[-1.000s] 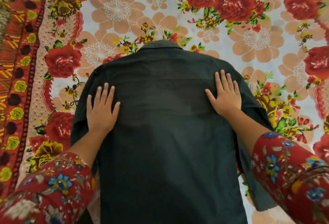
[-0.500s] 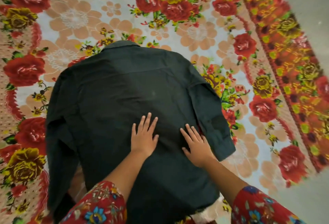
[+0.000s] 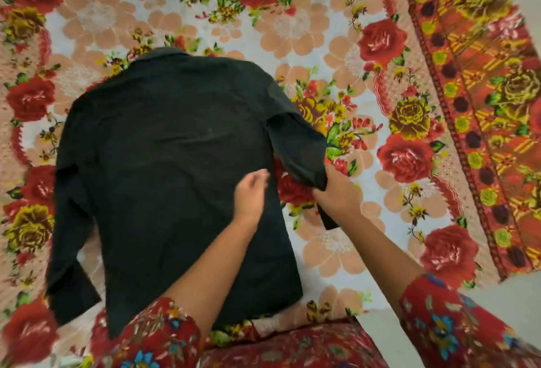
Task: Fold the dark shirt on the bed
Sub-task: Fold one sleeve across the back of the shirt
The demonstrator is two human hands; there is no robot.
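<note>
The dark shirt [image 3: 164, 162] lies back-up on the floral bedsheet [image 3: 292, 28], collar at the far end. Its left sleeve lies flat along the body at the left. My right hand [image 3: 336, 195] grips the cuff end of the right sleeve [image 3: 295, 145] and holds it lifted off the sheet, just right of the shirt's body. My left hand [image 3: 251, 195] hovers over the shirt's right edge with its fingers loosely curled, holding nothing.
The bedsheet's orange patterned border [image 3: 474, 75] runs down the right side, with pale floor [image 3: 497, 303] beyond it at the lower right. My red floral sleeves [image 3: 164, 335] fill the bottom of the view.
Both hands left the flat shirt back. My right hand moved right and took hold of the right sleeve, lifting it; my left hand rose off the cloth. The view shifted right.
</note>
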